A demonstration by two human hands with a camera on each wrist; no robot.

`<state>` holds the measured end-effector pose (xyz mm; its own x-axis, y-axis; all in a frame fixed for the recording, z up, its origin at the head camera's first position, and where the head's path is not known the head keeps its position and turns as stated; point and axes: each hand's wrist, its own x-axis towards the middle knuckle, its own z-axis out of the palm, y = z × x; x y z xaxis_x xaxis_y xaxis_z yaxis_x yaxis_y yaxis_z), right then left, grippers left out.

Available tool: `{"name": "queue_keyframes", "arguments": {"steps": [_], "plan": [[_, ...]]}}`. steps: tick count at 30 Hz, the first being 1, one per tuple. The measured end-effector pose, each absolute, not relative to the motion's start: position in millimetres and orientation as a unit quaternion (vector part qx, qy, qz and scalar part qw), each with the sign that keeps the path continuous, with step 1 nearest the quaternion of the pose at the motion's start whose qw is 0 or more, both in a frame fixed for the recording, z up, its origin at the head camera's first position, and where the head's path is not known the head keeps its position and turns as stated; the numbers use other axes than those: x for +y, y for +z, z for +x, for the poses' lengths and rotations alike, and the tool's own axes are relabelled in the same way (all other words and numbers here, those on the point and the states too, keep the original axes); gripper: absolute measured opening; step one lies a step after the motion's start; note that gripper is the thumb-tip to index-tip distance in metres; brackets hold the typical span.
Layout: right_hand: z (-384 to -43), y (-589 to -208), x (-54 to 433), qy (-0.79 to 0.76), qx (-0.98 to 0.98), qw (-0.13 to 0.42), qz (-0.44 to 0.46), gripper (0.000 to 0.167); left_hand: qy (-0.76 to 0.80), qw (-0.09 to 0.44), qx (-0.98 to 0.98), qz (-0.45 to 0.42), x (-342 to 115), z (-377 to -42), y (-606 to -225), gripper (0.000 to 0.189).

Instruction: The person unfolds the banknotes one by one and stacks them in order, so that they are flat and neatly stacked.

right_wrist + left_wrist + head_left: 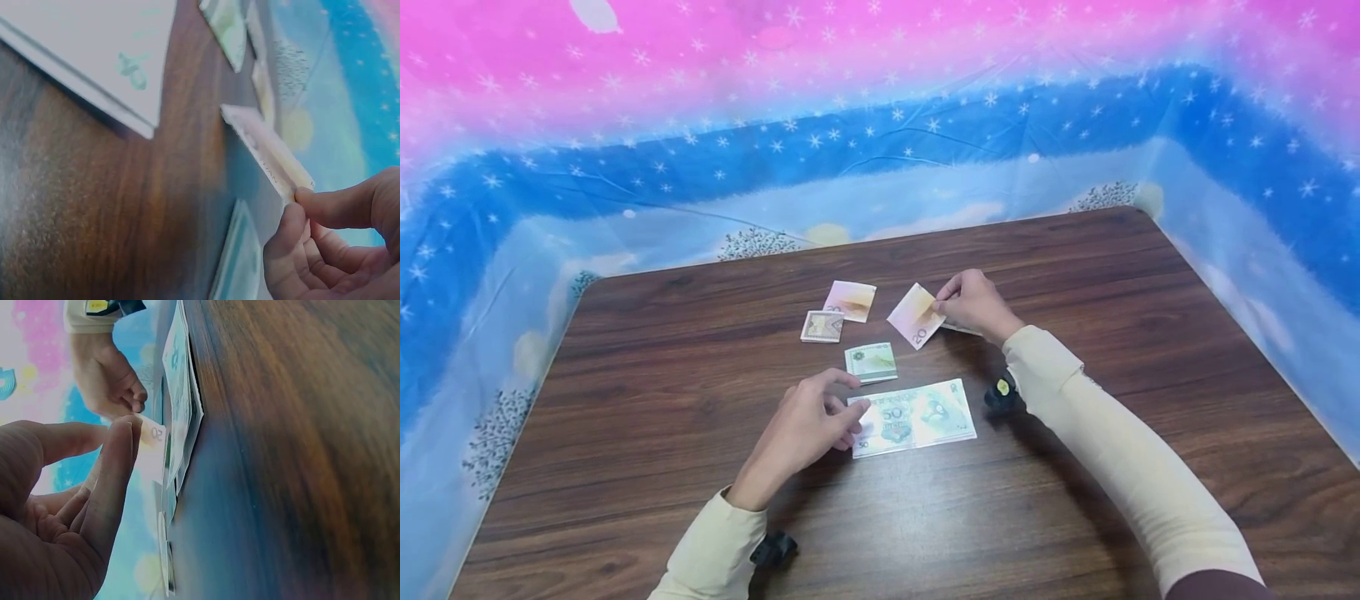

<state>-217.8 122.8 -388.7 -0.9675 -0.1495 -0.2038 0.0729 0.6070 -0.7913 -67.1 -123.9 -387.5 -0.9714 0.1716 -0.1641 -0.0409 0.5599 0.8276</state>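
My right hand pinches the edge of a folded pink-and-yellow 20 banknote between thumb and fingertips. In the right wrist view that banknote stands tilted over the table. Another folded note, greenish, lies below this hand and is mostly hidden in the head view. Nearest to my left hand is a green 50 banknote, lying flat with its left end overlapped by the fingers in the head view. The left wrist view shows the left hand with relaxed, bent fingers and nothing held, beside the notes.
Beyond the 50 lies a folded green note. Farther back, a small folded brownish note overlaps a second folded 20 note. The dark wooden table is bordered by a pink-and-blue snowflake cloth.
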Motion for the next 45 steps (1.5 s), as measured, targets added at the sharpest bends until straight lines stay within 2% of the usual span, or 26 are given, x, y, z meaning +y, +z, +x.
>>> {"name": "queue_keyframes", "arguments": {"steps": [9, 16, 24, 35, 45], "plan": [[-206, -374, 130, -0.519, 0.846, 0.119, -0.022, 0.012, 0.540, 0.091, 0.836, 0.028, -123, -70, -389, 0.022], [-186, -366, 130, -0.553, 0.822, 0.134, -0.033, 0.015, 0.615, 0.082, 0.784, -0.002, -121, -73, -390, 0.025], [-160, -361, 128, -0.604, 0.780, 0.154, -0.050, 0.015, 0.668, 0.101, 0.736, -0.047, -119, -76, -393, 0.033], [-135, -371, 117, -0.654, 0.732, 0.187, -0.050, 0.016, 0.762, 0.160, 0.621, -0.091, -112, -79, -396, 0.042], [-126, -383, 114, -0.659, 0.726, 0.191, -0.049, 0.017, 0.773, 0.127, 0.611, -0.112, -110, -78, -395, 0.038]]}}
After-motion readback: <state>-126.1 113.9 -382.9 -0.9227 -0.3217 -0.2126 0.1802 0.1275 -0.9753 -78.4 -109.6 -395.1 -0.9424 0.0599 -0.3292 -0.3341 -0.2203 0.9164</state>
